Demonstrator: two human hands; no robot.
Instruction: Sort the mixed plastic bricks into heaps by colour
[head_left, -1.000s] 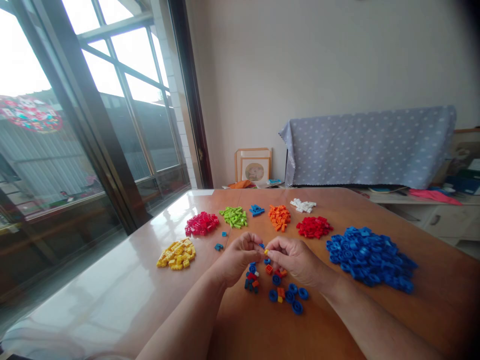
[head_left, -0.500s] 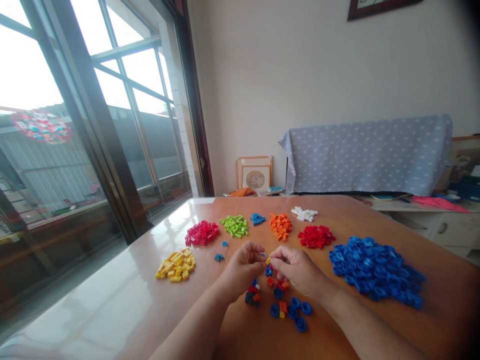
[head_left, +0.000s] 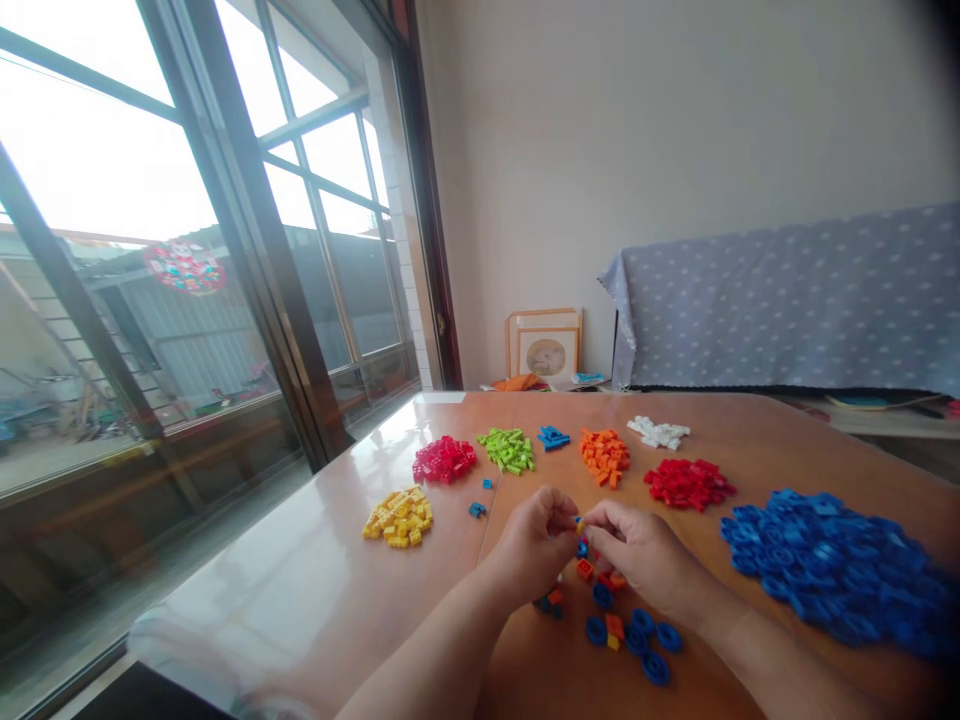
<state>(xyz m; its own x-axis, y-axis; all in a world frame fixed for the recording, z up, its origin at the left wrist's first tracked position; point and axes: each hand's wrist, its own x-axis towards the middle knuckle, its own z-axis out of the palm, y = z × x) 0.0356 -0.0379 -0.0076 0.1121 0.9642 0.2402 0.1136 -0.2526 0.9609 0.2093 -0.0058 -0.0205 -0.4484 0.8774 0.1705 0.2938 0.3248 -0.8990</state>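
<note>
Over the near middle of the table, my left hand [head_left: 534,548] and my right hand [head_left: 637,552] meet fingertip to fingertip, both pinched closed. Between them shows a tiny yellow toy brick [head_left: 582,527], with a sliver of blue at my left fingertips; the fingers hide most of both. Loose pieces lie below: an orange brick [head_left: 585,569], several blue round pieces [head_left: 639,637] and an orange brick touching a yellow one [head_left: 614,641]. Dark teal and orange pieces [head_left: 553,603] are partly covered by my left hand.
Sorted brick piles ring the hands: yellow [head_left: 398,517], pink-red [head_left: 445,460], lime green [head_left: 507,451], blue [head_left: 553,438], orange [head_left: 604,457], white [head_left: 658,432], red [head_left: 688,484]. A large blue pile [head_left: 840,565] is at right. Two teal pieces [head_left: 478,509] lie left of my hands.
The view has turned left, so everything sits further right in the picture. My hands stay together, fingertips still closed around the small yellow brick, which is now more hidden.
</note>
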